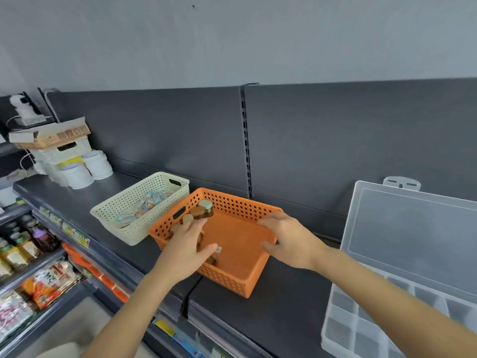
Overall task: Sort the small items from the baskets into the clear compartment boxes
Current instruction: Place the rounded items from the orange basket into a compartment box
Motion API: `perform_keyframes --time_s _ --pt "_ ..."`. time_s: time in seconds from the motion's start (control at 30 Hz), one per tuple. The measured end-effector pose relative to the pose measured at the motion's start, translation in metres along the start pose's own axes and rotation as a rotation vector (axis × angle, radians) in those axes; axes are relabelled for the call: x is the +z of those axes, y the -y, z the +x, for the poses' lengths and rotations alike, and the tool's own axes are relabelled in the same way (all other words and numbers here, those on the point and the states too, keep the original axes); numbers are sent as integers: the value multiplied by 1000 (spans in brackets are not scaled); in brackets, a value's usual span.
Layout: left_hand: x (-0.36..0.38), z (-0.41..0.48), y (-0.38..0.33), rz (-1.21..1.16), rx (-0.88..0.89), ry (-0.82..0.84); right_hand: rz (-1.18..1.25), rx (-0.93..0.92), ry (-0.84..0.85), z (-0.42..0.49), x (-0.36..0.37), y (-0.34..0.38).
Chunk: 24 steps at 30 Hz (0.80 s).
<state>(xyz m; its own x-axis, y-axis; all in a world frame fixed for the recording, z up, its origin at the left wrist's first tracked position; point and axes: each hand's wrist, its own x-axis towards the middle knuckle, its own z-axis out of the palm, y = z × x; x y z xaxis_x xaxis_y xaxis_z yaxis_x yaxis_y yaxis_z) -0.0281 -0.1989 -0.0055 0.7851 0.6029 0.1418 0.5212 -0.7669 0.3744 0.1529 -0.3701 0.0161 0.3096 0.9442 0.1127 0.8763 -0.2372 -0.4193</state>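
An orange perforated basket (233, 264) sits on the dark shelf, slightly turned. Several small brown and green-capped jars (204, 209) lie along its left wall. My left hand (185, 248) reaches into the basket from the left and lies over the jars with fingers stretched out and thumb spread. Whether it holds a jar is hidden under the palm. My right hand (287, 239) grips the basket's right rim. A clear compartment box (361, 329) stands at the right with its lid (405, 228) leaning open against the back panel.
A cream perforated basket (124, 215) with small packets sits left of the orange one, touching it. White tubs and a stacked box (77, 161) stand at the shelf's far left. Lower shelves with packaged goods (44, 280) are below left. The shelf edge runs diagonally.
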Motion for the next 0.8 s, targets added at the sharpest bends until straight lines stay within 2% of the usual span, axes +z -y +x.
perform_keyframes --time_s 0.23,0.4,0.6,0.8 --pt "-11 62 55 105 27 126 34 84 3 60 31 20" --pt "-16 86 83 166 96 218 32 167 86 91 59 31" --pt "-20 92 109 106 221 220 25 252 251 139 95 54" --pt "-30 96 127 62 294 200 -6 314 276 171 120 73"
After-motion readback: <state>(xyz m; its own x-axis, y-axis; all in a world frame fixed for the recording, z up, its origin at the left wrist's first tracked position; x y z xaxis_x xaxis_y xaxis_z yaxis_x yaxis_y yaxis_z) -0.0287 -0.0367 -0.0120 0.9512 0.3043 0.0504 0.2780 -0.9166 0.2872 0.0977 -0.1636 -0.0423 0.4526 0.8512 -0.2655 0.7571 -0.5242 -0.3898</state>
